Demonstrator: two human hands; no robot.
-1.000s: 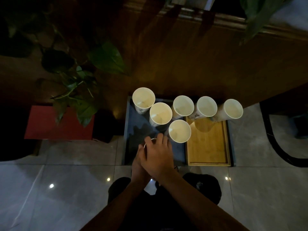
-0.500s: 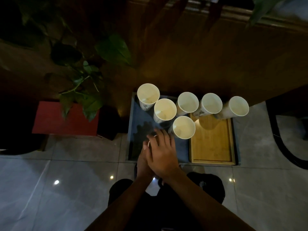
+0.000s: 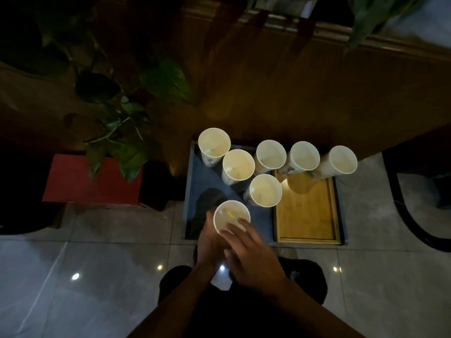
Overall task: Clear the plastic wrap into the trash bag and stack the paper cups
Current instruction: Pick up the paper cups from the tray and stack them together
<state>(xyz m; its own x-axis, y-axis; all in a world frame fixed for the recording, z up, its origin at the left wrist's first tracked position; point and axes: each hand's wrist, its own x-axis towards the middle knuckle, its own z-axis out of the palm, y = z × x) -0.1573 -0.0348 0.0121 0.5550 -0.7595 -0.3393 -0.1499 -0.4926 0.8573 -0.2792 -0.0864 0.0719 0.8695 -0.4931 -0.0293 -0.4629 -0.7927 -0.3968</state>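
A white paper cup [image 3: 229, 214] stands upright near the front of the dark glass table [image 3: 205, 176]. My left hand [image 3: 210, 242] wraps its left side. My right hand [image 3: 251, 254] lies over its near rim with fingers spread, touching it. Several more white paper cups stand farther back: one at the back left [image 3: 214, 144], one [image 3: 238, 164] and one [image 3: 265, 190] in the middle, and three in a row to the right [image 3: 271, 154] [image 3: 305, 156] [image 3: 343, 159]. No plastic wrap or trash bag is visible.
A bamboo tray [image 3: 307, 215] sits on the right part of the table. A leafy plant [image 3: 122, 132] and a red box [image 3: 73, 179] stand to the left. A wooden wall [image 3: 292, 81] rises behind. Grey tiled floor [image 3: 97, 276] surrounds the table.
My right hand has slid back off the top of the held cup, so its open mouth now shows. The view has shifted slightly.
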